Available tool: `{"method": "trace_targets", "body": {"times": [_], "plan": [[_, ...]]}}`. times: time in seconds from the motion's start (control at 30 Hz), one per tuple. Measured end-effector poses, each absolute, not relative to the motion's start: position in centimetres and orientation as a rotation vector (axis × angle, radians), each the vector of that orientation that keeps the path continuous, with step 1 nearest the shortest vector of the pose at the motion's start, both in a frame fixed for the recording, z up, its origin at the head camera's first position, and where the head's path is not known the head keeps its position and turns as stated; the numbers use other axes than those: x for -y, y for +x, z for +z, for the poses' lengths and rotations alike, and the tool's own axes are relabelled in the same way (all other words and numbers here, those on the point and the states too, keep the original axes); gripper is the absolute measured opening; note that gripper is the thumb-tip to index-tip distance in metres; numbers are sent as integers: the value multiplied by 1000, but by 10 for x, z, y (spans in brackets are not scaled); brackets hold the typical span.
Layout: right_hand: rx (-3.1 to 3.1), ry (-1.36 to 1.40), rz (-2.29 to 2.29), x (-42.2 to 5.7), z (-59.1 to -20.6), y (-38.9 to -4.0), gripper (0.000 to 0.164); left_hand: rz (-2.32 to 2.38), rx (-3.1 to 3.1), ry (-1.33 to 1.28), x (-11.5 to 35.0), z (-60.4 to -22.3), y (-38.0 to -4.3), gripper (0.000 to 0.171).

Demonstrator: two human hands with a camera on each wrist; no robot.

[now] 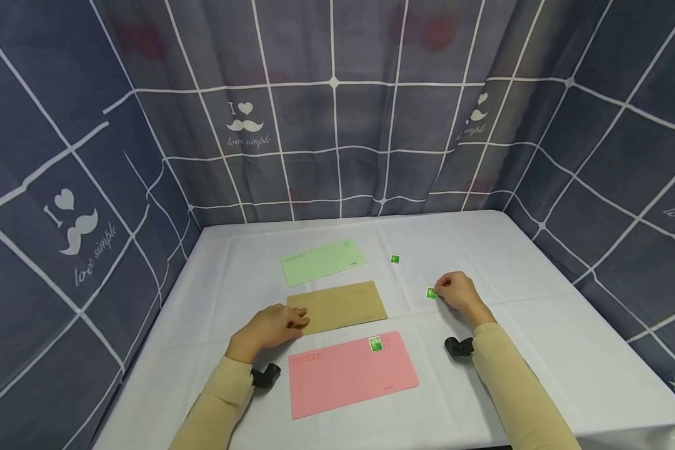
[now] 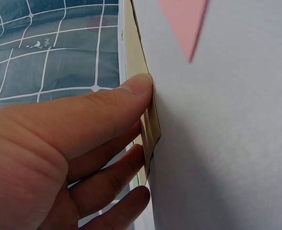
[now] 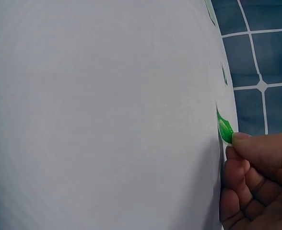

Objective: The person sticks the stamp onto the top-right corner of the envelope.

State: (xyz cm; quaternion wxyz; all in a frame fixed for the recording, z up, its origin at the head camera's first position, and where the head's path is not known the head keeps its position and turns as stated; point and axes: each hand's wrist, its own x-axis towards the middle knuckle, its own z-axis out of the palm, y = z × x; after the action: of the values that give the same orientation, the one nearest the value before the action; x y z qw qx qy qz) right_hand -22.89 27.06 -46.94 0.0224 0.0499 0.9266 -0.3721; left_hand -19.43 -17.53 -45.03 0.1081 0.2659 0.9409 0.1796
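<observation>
My left hand (image 1: 270, 328) rests on the left end of a tan envelope (image 1: 345, 306), which lies in the middle of the table. In the left wrist view the thumb (image 2: 138, 86) presses at the near edge of that envelope, and the other fingers spread over its end. Off to the right, my right hand (image 1: 458, 290) pinches a small green stamp (image 1: 430, 292) by one edge between thumb and fingertips. In the right wrist view the pinched stamp (image 3: 224, 127) bends up at the thumb tip, close over the white cloth.
A pink envelope (image 1: 349, 378) with a green stamp (image 1: 375, 344) at its upper right lies nearest me. Farther back is a light green envelope (image 1: 322, 262), with another loose stamp (image 1: 395, 259) to its right. Checked curtains (image 1: 304, 119) surround the white-covered table (image 1: 512, 262).
</observation>
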Motion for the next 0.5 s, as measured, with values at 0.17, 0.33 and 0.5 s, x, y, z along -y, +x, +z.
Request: {"method": "trace_targets", "body": {"times": [0.17,0.33,0.5], "plan": [[-2836,166,-1202,-272,-472,-230,13,560,-2747,770,176,-451,-194,35],[-2824,159,-1238,-273,-475,-228,13,556,-2741,756,176,-451,-192,36],[-2841,160,-1239,-274,-473,-228,14,549,-2754,767,176,-452,-192,36]]}}
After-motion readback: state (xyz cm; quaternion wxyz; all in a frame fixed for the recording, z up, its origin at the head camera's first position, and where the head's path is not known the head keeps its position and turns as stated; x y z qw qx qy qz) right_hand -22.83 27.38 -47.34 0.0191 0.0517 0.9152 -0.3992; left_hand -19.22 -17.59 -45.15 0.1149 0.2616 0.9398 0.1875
